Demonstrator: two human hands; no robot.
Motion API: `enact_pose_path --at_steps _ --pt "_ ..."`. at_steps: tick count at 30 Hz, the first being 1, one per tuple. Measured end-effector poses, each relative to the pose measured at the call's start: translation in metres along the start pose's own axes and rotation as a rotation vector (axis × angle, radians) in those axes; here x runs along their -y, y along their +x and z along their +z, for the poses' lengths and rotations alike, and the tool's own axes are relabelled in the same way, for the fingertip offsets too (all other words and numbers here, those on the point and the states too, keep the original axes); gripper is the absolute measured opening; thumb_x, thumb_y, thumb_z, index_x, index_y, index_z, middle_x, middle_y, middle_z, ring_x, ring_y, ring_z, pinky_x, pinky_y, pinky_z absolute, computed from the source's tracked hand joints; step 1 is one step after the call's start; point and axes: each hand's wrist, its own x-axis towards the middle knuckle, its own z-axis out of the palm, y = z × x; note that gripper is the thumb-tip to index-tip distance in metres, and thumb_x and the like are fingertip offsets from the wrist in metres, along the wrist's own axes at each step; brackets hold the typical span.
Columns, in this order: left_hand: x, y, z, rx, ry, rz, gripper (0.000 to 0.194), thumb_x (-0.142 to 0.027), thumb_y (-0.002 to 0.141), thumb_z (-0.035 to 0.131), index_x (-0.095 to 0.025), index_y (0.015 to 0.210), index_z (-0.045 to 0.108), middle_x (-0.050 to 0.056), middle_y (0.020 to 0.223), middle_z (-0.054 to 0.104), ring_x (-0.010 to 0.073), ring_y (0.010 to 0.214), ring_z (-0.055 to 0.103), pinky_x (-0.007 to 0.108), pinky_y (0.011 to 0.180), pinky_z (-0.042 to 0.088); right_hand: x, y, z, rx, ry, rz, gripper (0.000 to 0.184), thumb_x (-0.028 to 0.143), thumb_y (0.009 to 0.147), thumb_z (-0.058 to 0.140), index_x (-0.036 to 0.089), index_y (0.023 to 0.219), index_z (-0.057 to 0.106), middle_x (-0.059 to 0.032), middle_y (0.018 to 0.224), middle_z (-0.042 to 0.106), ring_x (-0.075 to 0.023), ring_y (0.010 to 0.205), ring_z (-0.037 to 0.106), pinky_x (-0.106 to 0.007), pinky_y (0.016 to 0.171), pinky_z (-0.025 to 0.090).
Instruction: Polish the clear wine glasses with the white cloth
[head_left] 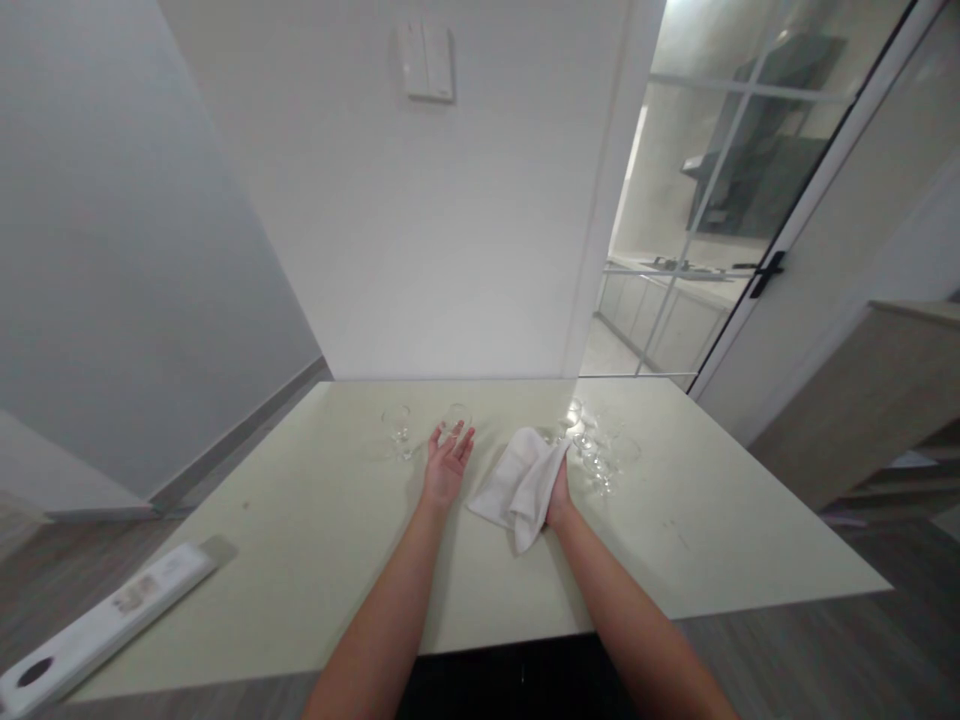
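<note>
My left hand (447, 468) is at the middle of the table, palm partly turned up and fingers stretched apart. Just at its fingertips is a clear glass (457, 412); whether the fingers touch it I cannot tell. Left of that stands another clear stemmed glass (397, 425). A white cloth (521, 480) hangs from my right hand (559, 495), whose fingers are mostly hidden behind the fabric. Beyond the right hand several clear glasses (598, 455) form a close cluster, their outlines hard to separate.
The pale table (300, 560) reaches a white wall at its far edge. A long white box (112, 625) lies across the table's left front corner. At the right rear is a glass-paned door (675, 220) with a black handle (766, 274), and wooden shelving (855, 400) stands beyond the right edge.
</note>
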Motion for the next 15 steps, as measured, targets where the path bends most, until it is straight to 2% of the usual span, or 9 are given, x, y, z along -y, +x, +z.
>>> enact_pose_path --at_steps 4,9,12,15 --pt "0.004 -0.007 0.006 0.114 0.109 -0.043 0.054 -0.037 0.074 0.070 -0.031 0.119 0.041 0.008 0.130 0.055 0.0181 0.105 0.063 0.037 0.093 0.045 0.001 0.001 0.004 0.006 0.136 0.039 0.091 0.084 0.074 0.017 0.018 0.120 0.057 -0.0142 0.110 0.068 -0.0300 0.101 0.063 -0.044 0.084 0.049" --pt "0.017 -0.017 0.014 0.292 0.315 -0.079 0.059 -0.034 0.070 0.075 -0.025 0.119 0.045 0.009 0.116 0.062 0.0175 0.092 0.066 0.033 0.086 0.048 0.005 -0.003 0.015 0.074 0.173 0.058 0.089 0.084 0.074 0.019 0.016 0.117 0.060 -0.0133 0.104 0.070 -0.0299 0.104 0.062 -0.044 0.088 0.049" --pt "0.024 -0.023 0.016 0.367 0.477 -0.022 0.058 -0.033 0.070 0.075 -0.022 0.119 0.047 0.008 0.109 0.063 0.0163 0.089 0.065 0.029 0.080 0.049 0.008 -0.006 0.019 0.128 0.195 0.087 0.090 0.084 0.074 0.019 0.016 0.111 0.063 -0.0140 0.097 0.072 -0.0311 0.103 0.063 -0.046 0.087 0.049" --pt "0.026 -0.027 0.017 0.379 0.640 0.063 0.056 -0.032 0.072 0.073 -0.022 0.121 0.048 0.006 0.107 0.062 0.0137 0.083 0.062 0.027 0.076 0.049 0.007 -0.005 0.016 0.129 0.194 0.107 0.087 0.085 0.073 0.022 0.016 0.105 0.065 -0.0140 0.093 0.073 -0.0317 0.102 0.063 -0.047 0.085 0.050"
